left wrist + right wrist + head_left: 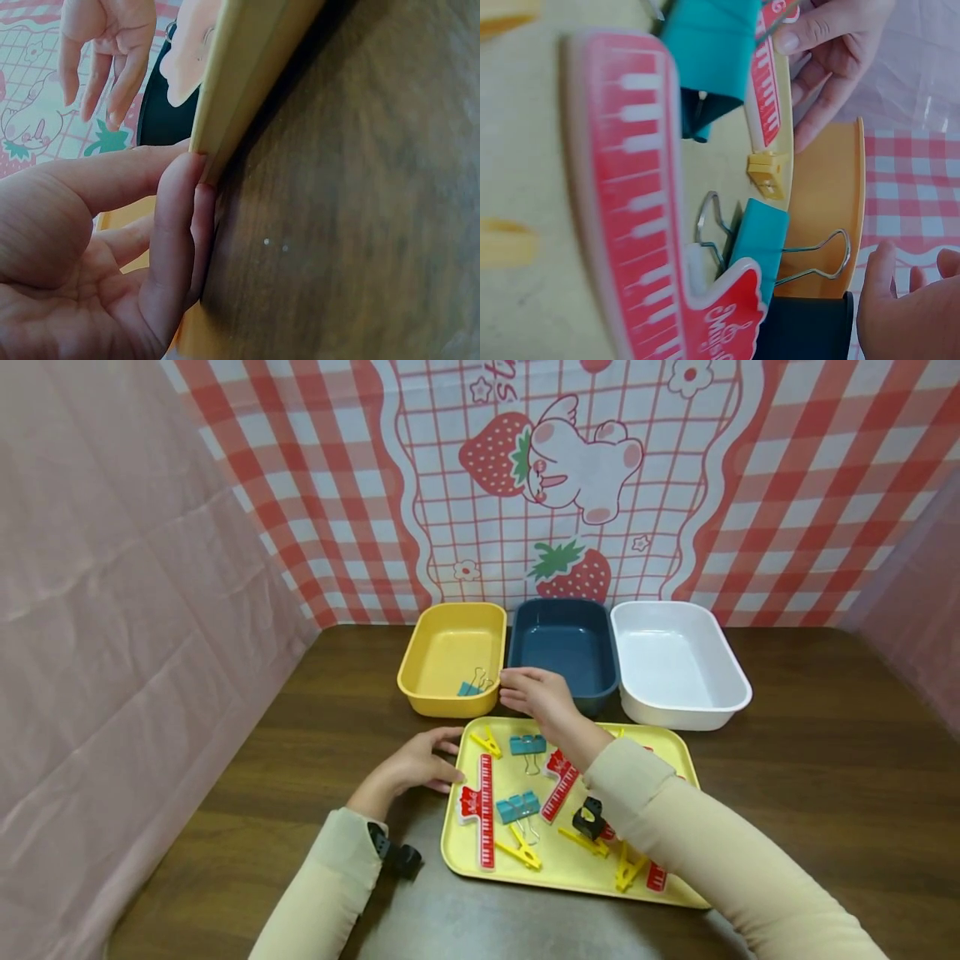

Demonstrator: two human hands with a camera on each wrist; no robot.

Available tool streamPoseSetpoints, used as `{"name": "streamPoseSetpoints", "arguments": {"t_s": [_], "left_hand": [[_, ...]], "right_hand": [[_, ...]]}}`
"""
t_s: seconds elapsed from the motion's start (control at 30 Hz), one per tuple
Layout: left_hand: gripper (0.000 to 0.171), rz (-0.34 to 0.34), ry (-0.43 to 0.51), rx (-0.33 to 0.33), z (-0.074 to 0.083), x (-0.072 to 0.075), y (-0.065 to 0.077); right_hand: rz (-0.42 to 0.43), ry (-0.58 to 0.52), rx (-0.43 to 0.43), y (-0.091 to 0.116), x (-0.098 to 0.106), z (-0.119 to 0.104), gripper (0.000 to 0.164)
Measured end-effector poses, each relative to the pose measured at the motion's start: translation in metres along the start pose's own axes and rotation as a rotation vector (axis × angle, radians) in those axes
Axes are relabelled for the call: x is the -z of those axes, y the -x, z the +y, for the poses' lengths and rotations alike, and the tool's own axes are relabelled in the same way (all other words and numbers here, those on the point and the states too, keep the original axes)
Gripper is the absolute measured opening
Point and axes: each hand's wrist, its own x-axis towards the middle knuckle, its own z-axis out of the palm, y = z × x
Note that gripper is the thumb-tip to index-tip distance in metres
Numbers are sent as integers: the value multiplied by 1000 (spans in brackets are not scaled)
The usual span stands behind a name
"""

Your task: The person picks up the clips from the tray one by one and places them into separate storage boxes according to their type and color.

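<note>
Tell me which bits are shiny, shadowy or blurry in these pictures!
Head view: a pale glare on the dark brown wooden table, near the bottom; left wrist view: a dark shadow beside the pale yellow plastic tray, with the wood grain looking soft; right wrist view: the yellow plastic clips at the left edge, too blurry to show their shape.
</note>
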Motion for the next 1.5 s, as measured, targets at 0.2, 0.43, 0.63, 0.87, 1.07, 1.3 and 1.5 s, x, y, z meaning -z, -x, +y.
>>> {"name": "streamPoseSetpoints", "arguments": {"t_s": [0.2,0.43,0.63,0.87,1.07,1.3,1.5], "left_hand": [[72,17,-1,2,0,-1,0],[71,14,7,-4,-3,-1,-2],[72,14,6,-11,-3,0,-2],[73,23,0,1,-1,-1,0],[73,22,-8,1,0,-1,1],[73,21,-13,-2,0,-1,0],[73,18,-12,-5,0,-3,0]], "right_hand": [[0,41,8,7,6,3,35],[-22,150,20,15,10,8,37],[-42,225,53,22,13,10,38],[-53,405,99,23,21,14,36],[-100,543,136,24,29,15,36],[-189,753,168,19,39,17,41],[-256,901,135,11,45,21,41]]}}
